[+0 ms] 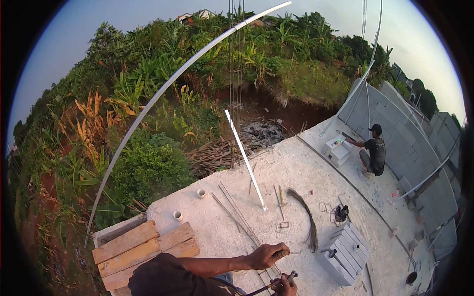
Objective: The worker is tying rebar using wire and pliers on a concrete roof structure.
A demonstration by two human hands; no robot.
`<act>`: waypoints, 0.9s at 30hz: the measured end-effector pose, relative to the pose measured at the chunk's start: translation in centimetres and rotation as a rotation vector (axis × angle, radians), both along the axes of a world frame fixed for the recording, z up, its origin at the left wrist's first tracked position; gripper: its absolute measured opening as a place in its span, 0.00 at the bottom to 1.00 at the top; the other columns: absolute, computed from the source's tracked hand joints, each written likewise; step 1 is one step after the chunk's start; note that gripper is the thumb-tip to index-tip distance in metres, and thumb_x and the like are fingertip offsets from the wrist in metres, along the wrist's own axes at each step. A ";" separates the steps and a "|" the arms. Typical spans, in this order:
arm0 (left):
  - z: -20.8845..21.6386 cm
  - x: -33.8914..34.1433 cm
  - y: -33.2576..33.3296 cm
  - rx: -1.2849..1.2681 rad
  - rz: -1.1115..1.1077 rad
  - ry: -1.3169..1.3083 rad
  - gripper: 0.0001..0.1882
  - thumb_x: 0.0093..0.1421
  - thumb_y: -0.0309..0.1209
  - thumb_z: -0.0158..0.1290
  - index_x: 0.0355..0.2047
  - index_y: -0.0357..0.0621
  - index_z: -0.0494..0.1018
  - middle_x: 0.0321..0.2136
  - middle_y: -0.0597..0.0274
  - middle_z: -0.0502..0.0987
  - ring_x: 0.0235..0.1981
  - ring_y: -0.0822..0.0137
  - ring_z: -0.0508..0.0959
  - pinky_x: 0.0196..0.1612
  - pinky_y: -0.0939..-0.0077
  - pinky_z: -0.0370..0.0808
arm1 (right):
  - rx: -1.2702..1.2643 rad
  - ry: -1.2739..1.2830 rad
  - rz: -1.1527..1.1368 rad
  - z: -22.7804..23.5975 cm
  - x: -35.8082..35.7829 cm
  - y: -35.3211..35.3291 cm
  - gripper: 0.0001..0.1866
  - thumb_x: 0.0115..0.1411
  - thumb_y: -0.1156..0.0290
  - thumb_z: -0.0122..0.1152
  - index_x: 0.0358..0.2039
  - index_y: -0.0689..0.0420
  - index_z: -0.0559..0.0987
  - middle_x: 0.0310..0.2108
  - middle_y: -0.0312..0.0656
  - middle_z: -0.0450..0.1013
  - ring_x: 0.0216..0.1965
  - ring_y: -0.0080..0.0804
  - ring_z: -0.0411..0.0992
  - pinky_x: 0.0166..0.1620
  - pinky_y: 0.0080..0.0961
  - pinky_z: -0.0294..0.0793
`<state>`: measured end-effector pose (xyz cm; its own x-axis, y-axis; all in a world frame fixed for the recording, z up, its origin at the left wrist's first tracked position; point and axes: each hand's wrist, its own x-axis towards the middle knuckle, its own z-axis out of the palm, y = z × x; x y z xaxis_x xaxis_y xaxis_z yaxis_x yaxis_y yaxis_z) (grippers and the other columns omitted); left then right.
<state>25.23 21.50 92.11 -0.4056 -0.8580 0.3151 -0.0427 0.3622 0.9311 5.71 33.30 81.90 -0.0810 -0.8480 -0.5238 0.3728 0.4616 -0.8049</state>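
Note:
My left hand (269, 256) is closed in a pinch, and a short thin wire (295, 253) sticks out from its fingertips. Just below it, near the lower edge, my right hand (285, 286) is wrapped round a tool with a rounded metal head (293, 275); its exact kind is unclear. A thin dark rod or handle (261, 289) runs from that hand toward the lower left. Beneath both hands lie long thin steel rods (239, 212) on the pale concrete slab (217, 200). A dark bundle of tie wire (310, 222) lies beyond my hands.
Stacked grey blocks (345, 251) stand at right, wooden planks (133, 249) at left. A white bar (244, 160) rises from the slab near hand tools (281, 196) and bent steel stirrups (326, 207). Pipe stubs (201, 193) project near the slab's edge. A person (375, 150) crouches beside a block wall (395, 123).

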 end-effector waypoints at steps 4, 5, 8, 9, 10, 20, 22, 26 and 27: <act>-0.1 0.5 -0.9 0.136 0.080 0.071 0.11 0.70 0.36 0.45 0.41 0.40 0.72 0.24 0.67 0.71 0.25 0.78 0.67 0.31 0.78 0.67 | -0.008 -0.173 0.093 -0.1 2.6 0.5 0.18 0.60 0.70 0.59 0.48 0.64 0.69 0.38 0.46 0.75 0.43 0.40 0.76 0.45 0.34 0.77; -0.2 0.3 -1.4 0.108 0.125 0.136 0.12 0.70 0.36 0.45 0.40 0.41 0.72 0.22 0.70 0.69 0.23 0.80 0.65 0.28 0.80 0.64 | 0.041 -0.191 0.090 1.5 3.4 -0.1 0.07 0.58 0.78 0.58 0.37 0.66 0.74 0.31 0.46 0.75 0.42 0.47 0.77 0.45 0.38 0.78; 1.0 1.1 -2.0 0.193 0.099 0.266 0.13 0.70 0.37 0.44 0.39 0.40 0.70 0.19 0.73 0.62 0.20 0.82 0.58 0.24 0.83 0.58 | 0.045 -0.382 0.031 1.2 4.1 -0.4 0.11 0.54 0.73 0.66 0.33 0.62 0.73 0.24 0.43 0.71 0.33 0.46 0.74 0.40 0.44 0.75; 1.2 1.4 -2.3 0.218 0.096 0.341 0.13 0.71 0.38 0.43 0.40 0.40 0.70 0.19 0.73 0.61 0.19 0.82 0.57 0.23 0.83 0.57 | 0.020 -0.381 0.049 0.3 3.5 -0.8 0.12 0.54 0.71 0.68 0.34 0.60 0.73 0.21 0.40 0.69 0.27 0.39 0.71 0.36 0.40 0.73; 1.8 1.5 -2.5 0.220 0.102 0.431 0.14 0.71 0.39 0.42 0.39 0.39 0.68 0.18 0.74 0.60 0.18 0.83 0.56 0.21 0.84 0.55 | -0.054 -0.427 0.016 0.9 3.0 -1.6 0.13 0.53 0.71 0.68 0.35 0.60 0.74 0.20 0.40 0.68 0.25 0.37 0.70 0.35 0.39 0.72; 5.3 -4.2 -4.2 0.478 -0.177 0.863 0.14 0.70 0.41 0.43 0.36 0.42 0.65 0.14 0.73 0.52 0.13 0.81 0.47 0.17 0.81 0.48 | -0.172 0.279 0.013 12.8 4.3 -7.1 0.18 0.56 0.63 0.69 0.40 0.64 0.82 0.25 0.39 0.77 0.28 0.23 0.74 0.32 0.24 0.72; 5.6 -4.5 -4.7 0.496 -0.166 0.908 0.13 0.70 0.38 0.45 0.36 0.40 0.65 0.15 0.75 0.55 0.13 0.83 0.48 0.16 0.82 0.46 | -0.174 0.275 -0.052 12.2 5.1 -6.5 0.17 0.57 0.63 0.68 0.38 0.64 0.82 0.25 0.39 0.78 0.27 0.22 0.73 0.32 0.23 0.72; 5.2 -4.7 -6.1 0.663 -0.181 0.910 0.11 0.70 0.38 0.44 0.37 0.44 0.65 0.14 0.75 0.52 0.12 0.82 0.45 0.14 0.81 0.45 | -0.186 0.236 -0.101 12.0 5.8 -6.1 0.15 0.58 0.63 0.67 0.37 0.63 0.82 0.26 0.39 0.78 0.26 0.20 0.71 0.31 0.22 0.71; 5.1 -4.8 -6.1 0.690 -0.185 0.898 0.11 0.70 0.38 0.44 0.37 0.44 0.65 0.14 0.75 0.52 0.12 0.82 0.45 0.14 0.81 0.45 | -0.201 0.184 -0.100 11.6 5.9 -5.9 0.14 0.59 0.64 0.66 0.37 0.63 0.82 0.27 0.39 0.79 0.26 0.20 0.71 0.31 0.22 0.71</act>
